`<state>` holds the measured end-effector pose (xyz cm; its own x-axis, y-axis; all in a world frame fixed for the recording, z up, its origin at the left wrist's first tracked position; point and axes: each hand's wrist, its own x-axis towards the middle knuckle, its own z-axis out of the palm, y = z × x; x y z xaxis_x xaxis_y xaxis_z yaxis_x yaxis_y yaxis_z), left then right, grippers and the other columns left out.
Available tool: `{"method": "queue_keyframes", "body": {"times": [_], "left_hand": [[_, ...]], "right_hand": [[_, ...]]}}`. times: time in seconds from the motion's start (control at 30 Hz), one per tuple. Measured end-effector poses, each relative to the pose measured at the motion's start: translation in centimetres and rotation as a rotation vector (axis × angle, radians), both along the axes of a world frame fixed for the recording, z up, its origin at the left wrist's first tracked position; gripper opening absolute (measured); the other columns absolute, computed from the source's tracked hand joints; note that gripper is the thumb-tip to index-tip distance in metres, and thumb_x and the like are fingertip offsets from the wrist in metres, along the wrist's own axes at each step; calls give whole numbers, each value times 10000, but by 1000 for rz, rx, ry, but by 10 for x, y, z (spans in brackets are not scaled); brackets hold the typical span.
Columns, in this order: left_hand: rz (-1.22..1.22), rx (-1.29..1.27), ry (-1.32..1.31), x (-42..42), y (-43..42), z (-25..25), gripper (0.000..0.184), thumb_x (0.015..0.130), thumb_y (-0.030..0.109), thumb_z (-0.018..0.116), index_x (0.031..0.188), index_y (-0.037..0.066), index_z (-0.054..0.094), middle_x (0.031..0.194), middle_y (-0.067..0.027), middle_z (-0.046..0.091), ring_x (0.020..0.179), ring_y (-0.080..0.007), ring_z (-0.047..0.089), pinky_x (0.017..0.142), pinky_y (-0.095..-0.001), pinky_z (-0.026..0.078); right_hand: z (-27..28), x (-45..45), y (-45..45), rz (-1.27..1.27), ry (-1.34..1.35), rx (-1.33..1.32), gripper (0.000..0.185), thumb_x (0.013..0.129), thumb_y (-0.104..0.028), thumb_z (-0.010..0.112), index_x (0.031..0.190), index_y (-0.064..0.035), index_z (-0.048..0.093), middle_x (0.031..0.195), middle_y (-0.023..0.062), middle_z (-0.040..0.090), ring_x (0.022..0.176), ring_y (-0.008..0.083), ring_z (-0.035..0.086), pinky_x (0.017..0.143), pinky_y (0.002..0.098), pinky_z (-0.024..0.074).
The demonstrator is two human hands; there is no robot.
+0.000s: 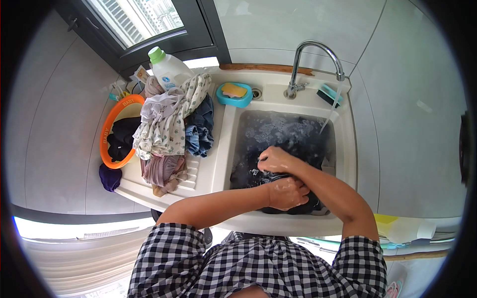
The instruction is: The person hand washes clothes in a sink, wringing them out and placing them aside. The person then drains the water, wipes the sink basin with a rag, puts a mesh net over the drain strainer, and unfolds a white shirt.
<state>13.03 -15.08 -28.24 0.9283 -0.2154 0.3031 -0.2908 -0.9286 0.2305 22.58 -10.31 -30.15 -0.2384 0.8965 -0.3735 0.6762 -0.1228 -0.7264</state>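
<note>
Dark wet clothing [318,149] lies in cloudy, foamy water in the sink basin [226,149]. My left hand [288,193] is closed around a bunched part of this dark garment near the basin's front side. Just beyond it, my right hand [274,160] curls down over the cloth, its fingers closed and partly hidden. A dark fold with light streaks shows between the two hands. From the chrome faucet [294,79], a thin stream of water runs into the basin's right side.
Left of the basin, a heap of clothes [166,114] covers the drainboard, beside an orange-rimmed tub [103,129] and a green-capped detergent bottle [169,67]. Behind the basin sit a blue soap dish [233,102] with a yellow sponge [233,90] and a scrub brush [329,94].
</note>
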Motion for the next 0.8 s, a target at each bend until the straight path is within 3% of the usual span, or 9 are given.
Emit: {"method": "queue_keyframes", "body": {"times": [0.13, 0.23, 0.3, 0.33, 0.4, 0.53, 0.6, 0.7, 0.8], "left_hand": [[-69, -159, 69, -21, -9, -5, 142, 638, 159, 628, 751, 87, 580, 830, -55, 549, 817, -228, 580, 693, -368, 483], [-38, -174, 24, -59, 21, 45, 157, 634, 169, 624, 754, 89, 562, 785, -57, 513, 781, -245, 566, 704, -389, 484], [240, -198, -153, -95, 61, 99, 164, 636, 96, 664, 787, 103, 602, 857, -72, 585, 870, -261, 588, 703, -379, 491], [428, -192, -70, -121, 88, 133, 206, 621, -20, 636, 796, 88, 621, 886, -101, 608, 890, -276, 600, 728, -363, 498], [697, -91, -362, -169, 130, 193, 213, 574, -14, 627, 774, 58, 616, 846, -91, 598, 797, -281, 597, 682, -347, 495], [1121, 497, -594, -254, 179, 244, 144, 675, 2, 588, 812, 35, 620, 934, -105, 607, 822, -275, 614, 724, -344, 492], [1292, 520, -389, -297, 201, 238, 202, 698, 41, 611, 900, 38, 618, 1014, -105, 599, 896, -283, 606, 770, -356, 483], [1385, 599, -201, -318, 203, 205, 334, 719, 103, 649, 1041, 43, 588, 1115, -117, 573, 1021, -300, 569, 857, -365, 455], [1358, 345, -206, -305, 196, 160, 461, 724, 126, 687, 1156, 55, 544, 1155, -137, 557, 1134, -308, 512, 954, -361, 409]], "right_hand": [[-18, -23, -16, 34, -37, -138, 349, 744, -382, 615, 860, -63, 696, 887, 214, 656, 838, 344, 635, 780, 404, 494], [-34, -23, -2, -171, 508, -125, 464, 827, -496, 578, 903, -42, 645, 869, 135, 651, 747, 239, 600, 682, 367, 498], [2, -15, 0, -447, 937, -307, 478, 860, -532, 546, 1075, -105, 548, 910, 8, 568, 694, 140, 528, 611, 281, 463], [0, -7, 6, -490, 908, -169, 476, 844, -473, 604, 1130, -97, 540, 975, 42, 588, 791, 156, 573, 660, 297, 483], [-42, 8, 11, -442, 319, 251, 510, 805, -385, 668, 1209, -115, 514, 1076, 75, 583, 965, 210, 575, 771, 379, 489], [-84, -1, -33, -163, -513, 434, 522, 758, -322, 687, 1233, -171, 531, 1154, 84, 552, 1183, 289, 452, 944, 486, 384], [-91, -16, -37, -159, -565, 348, 405, 765, -286, 677, 1134, -133, 610, 1083, 114, 607, 1095, 304, 533, 889, 445, 432], [-72, -8, -27, -373, -75, 83, 293, 774, -245, 659, 1000, -59, 655, 943, 172, 646, 922, 335, 609, 797, 423, 474], [-37, 10, -25, -388, 129, 426, 279, 805, -241, 638, 912, 16, 635, 754, 205, 613, 729, 316, 634, 657, 373, 465]]}}
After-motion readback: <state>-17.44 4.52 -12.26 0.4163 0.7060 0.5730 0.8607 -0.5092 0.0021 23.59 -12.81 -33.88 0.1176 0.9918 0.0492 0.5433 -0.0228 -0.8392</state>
